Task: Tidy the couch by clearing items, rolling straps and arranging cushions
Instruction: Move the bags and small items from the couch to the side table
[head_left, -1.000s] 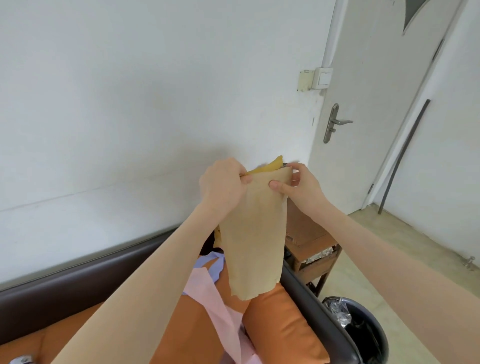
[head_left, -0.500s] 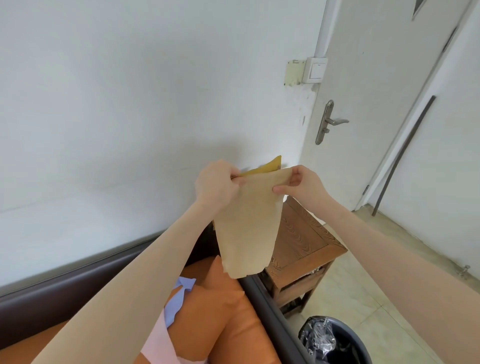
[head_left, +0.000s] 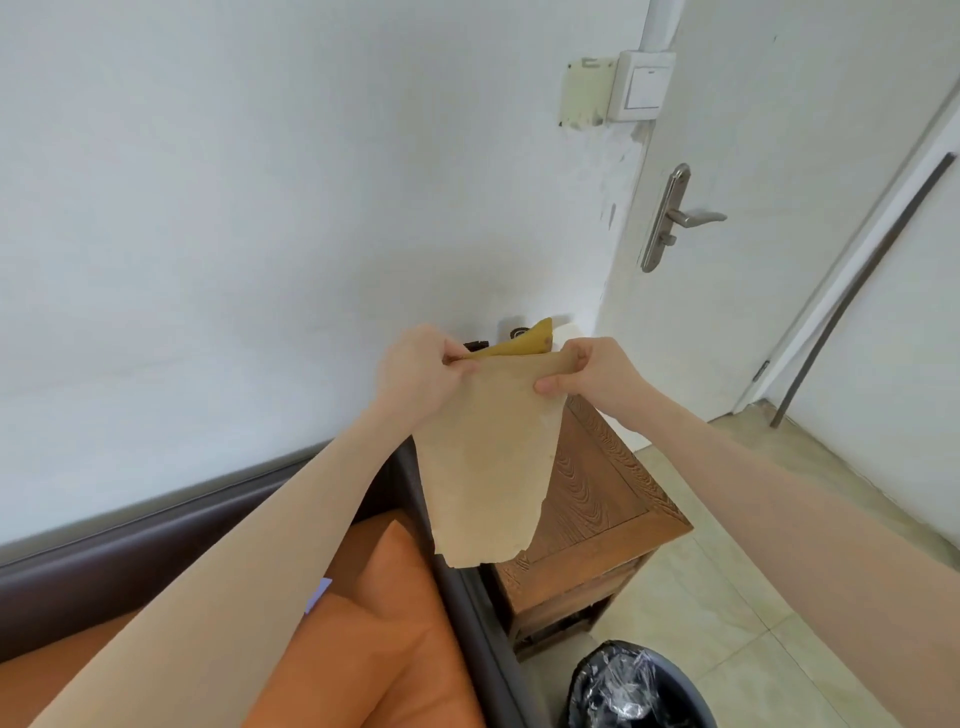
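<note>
The tan sheet (head_left: 488, 457) hides part of the wooden side table (head_left: 597, 499).

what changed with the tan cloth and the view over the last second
The view swung right, away from the couch: the pink and lilac cloths have almost left the picture, with only a lilac corner showing, and the wooden side table is now far more exposed. The tan cloth now hangs in front of the table, not the orange cushion. Left hand and right hand pinch its top edge as before.

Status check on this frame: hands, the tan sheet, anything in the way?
Left hand and right hand pinch tan sheet by top edge. Sheet hangs over side table. Nothing obstructing.
</note>
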